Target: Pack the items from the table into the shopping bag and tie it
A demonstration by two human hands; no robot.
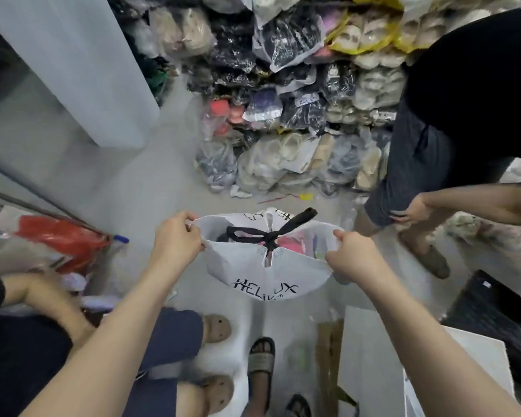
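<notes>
Stacked against the far wall, clear plastic bundles of shoes (pixel 298 115) are crowding the grey floor (pixel 151 182), and the person is standing among other people's legs, holding a white shopping bag (pixel 253 266) out in the air above their own sandalled feet. Both hands are closed on its rim: the left hand (pixel 178 239) is pinching the left edge, the right hand (pixel 351 251) is gripping the right edge, and between them the mouth is being stretched wide. A black ribbon (pixel 271 233) is already knotted in a bow across the middle of the opening, with pink and dark items (pixel 289 245) showing underneath, so the packing looks done and the tie looks made. To finish well, I would judge the pull should be even on both sides, so the bow is tested without slipping loose, and gentle enough that the slits holding the ribbon are not tearing. No bench is showing from where I am standing.
</notes>
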